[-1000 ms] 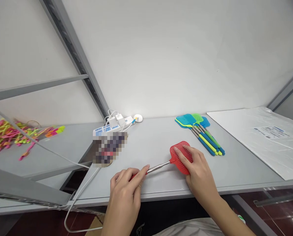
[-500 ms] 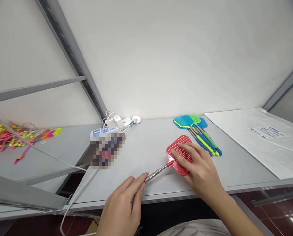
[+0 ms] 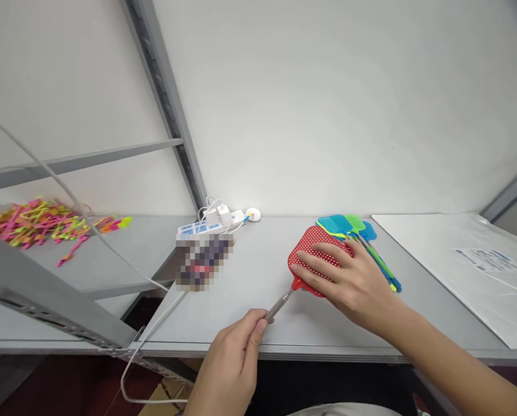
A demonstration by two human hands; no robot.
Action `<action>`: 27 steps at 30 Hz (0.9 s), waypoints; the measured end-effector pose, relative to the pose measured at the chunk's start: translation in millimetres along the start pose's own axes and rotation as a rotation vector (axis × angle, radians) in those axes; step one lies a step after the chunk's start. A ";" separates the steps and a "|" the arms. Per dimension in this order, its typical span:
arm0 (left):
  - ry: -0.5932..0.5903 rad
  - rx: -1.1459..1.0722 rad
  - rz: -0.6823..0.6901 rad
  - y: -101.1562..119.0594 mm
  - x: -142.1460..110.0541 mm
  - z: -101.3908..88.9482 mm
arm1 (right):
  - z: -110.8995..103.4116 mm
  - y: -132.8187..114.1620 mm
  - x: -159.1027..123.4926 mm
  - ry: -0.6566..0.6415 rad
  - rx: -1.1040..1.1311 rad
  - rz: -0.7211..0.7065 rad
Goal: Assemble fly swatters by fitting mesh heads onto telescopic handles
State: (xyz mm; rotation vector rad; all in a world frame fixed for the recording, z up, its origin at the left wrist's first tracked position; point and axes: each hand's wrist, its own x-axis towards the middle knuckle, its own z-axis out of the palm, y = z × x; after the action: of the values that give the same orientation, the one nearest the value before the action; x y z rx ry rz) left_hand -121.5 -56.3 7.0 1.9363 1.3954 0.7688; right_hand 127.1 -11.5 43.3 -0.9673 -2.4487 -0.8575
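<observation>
A grey worktop [image 3: 258,271] carries a red fly swatter [image 3: 312,257]. The right hand [image 3: 349,280] lies flat and open on its mesh head; the left hand [image 3: 232,364] is closed around its handle near the front edge.

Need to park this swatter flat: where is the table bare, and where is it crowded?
Bare: the table between the power strip and the red swatter, and the front strip between the right hand and the white sheet. Crowded: the swatter pile.
</observation>
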 end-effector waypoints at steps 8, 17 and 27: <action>-0.090 -0.049 -0.041 11.1 1.1 12.4 | 0.4 1.2 -15.9 -0.048 0.014 -0.062; -0.143 -0.304 -0.116 13.8 2.1 28.6 | -19.5 15.9 -9.6 -0.030 -0.042 -0.272; 0.025 -0.194 -0.060 28.8 6.5 39.9 | -23.1 35.5 -7.9 0.015 -0.050 -0.279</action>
State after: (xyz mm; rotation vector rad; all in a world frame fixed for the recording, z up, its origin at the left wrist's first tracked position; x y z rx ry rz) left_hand -72.5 -63.1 4.3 1.7344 1.3346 0.8692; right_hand 160.4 -10.0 70.5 -0.6396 -2.5990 -1.0156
